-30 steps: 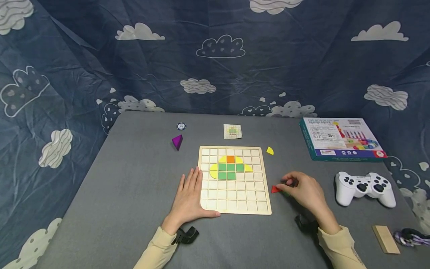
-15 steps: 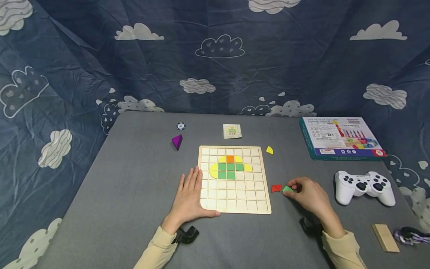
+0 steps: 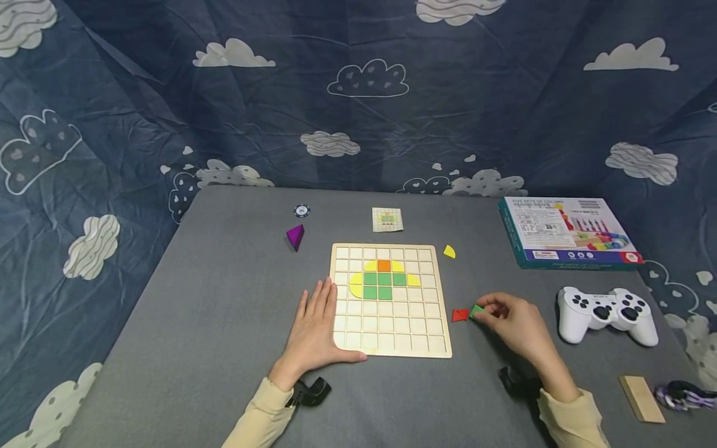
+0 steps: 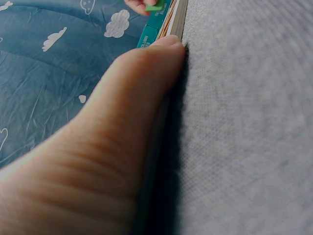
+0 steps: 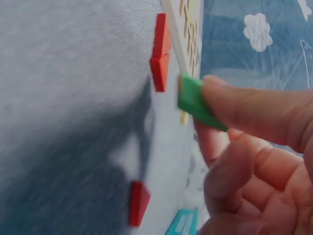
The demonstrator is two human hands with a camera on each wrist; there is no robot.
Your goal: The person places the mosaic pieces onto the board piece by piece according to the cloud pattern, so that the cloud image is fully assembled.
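Observation:
My left hand lies with straight fingers along the left edge of a wooden grid board, its thumb along the near edge. Green, yellow and orange tiles form a shape in the board's upper middle. Right of the board, my right hand pinches a green tile between thumb and fingers, above the table. Two red triangle tiles lie touching each other between the board and that hand. Below the hand, the right wrist view shows another red tile.
A yellow quarter-round tile lies past the board's right edge. Behind the board is a small pattern card. Purple pyramid and poker chip sit back left. On the right are a box, game controller and wooden block.
My right hand has moved from the red tiles slightly right and now holds a green tile, turned a little since half a second ago. The left hand has stayed put.

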